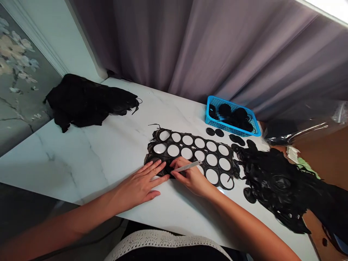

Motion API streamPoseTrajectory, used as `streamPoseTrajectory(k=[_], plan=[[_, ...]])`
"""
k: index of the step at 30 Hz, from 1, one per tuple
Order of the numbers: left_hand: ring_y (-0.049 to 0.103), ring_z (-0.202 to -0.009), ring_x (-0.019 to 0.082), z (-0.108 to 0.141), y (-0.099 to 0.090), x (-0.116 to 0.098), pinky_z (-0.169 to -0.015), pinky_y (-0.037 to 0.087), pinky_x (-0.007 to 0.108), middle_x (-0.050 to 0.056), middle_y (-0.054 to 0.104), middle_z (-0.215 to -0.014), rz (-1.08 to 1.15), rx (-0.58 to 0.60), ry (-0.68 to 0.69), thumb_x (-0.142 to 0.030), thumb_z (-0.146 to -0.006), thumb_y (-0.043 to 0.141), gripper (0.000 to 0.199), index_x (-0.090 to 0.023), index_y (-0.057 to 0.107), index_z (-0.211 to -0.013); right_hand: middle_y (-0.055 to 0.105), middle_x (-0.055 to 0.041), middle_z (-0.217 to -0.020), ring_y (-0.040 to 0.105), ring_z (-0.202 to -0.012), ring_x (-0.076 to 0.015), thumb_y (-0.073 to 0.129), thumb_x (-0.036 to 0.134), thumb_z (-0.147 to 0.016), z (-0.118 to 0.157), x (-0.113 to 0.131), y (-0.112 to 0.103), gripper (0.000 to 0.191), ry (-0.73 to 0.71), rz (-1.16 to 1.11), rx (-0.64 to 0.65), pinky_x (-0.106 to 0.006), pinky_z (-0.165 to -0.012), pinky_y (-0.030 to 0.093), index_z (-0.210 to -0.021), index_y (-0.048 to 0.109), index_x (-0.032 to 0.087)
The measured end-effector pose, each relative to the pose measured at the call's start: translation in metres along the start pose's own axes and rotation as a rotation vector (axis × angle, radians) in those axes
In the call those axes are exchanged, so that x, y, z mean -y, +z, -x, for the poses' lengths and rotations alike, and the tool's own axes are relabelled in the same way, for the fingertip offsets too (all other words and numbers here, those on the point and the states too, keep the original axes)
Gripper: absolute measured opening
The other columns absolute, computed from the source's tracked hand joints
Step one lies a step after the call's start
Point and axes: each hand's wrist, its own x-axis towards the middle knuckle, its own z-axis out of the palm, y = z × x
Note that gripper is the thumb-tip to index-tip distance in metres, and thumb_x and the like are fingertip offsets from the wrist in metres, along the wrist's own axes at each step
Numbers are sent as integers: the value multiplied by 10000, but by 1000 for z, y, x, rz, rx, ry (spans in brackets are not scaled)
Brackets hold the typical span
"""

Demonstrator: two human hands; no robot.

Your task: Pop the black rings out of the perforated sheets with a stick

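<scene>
A black sheet (193, 148) with several rows of round holes lies on the white marble table (81, 163). My left hand (141, 183) rests flat on its near left end, fingers spread and holding nothing. My right hand (190, 176) grips a slim pale craft knife (187, 166) and sits on the sheet just to the right, close to my left fingertips. The blade tip is hidden behind my fingers. The sheet's edges look ragged, and white table shows through its holes.
A blue plastic basket (232, 116) holds black discs at the back, with several loose discs (214, 132) in front of it. Black scrap heaps lie right (280, 185) and left (87, 103). A grey curtain (190, 43) hangs behind the table.
</scene>
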Motion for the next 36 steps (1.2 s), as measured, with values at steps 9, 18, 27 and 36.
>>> streamPoseTrajectory(k=[9, 18, 27, 36], plan=[[260, -1468, 305, 0, 0, -1, -1169, 285, 464, 117, 179, -1623, -15, 6, 3, -386, -1006, 492, 561, -271, 316, -1526, 617, -102, -1054, 567, -931, -212, 496, 157, -945, 4, 5, 13, 117, -126, 259, 31, -356, -809, 493, -844, 531, 206], [257, -1466, 314, 1, -3, -3, -1154, 329, 475, 95, 176, -1626, 17, 1, -2, -349, -1001, 515, 530, -276, 362, -1503, 685, -80, -931, 584, -726, -198, 443, 236, -956, -27, -19, -54, 127, 144, 432, -543, -313, -665, 436, -850, 511, 219], [479, -1335, 287, 26, -10, -20, -1091, 449, 443, 156, 538, -1401, -124, -170, -231, -293, -986, 522, 427, -116, 506, -1374, 663, -29, -872, 577, -719, -152, 480, 199, -948, -42, 14, 20, 98, -10, 61, -27, -264, -635, 428, -934, 577, 205], [504, -1306, 282, 30, -8, -21, -1079, 464, 446, 147, 570, -1363, -111, -173, -227, -266, -1001, 469, 360, -125, 547, -1323, 629, -52, -969, 569, -821, -167, 542, 174, -907, -43, 13, 32, 149, -61, -35, 64, -304, -713, 463, -771, 495, 212]])
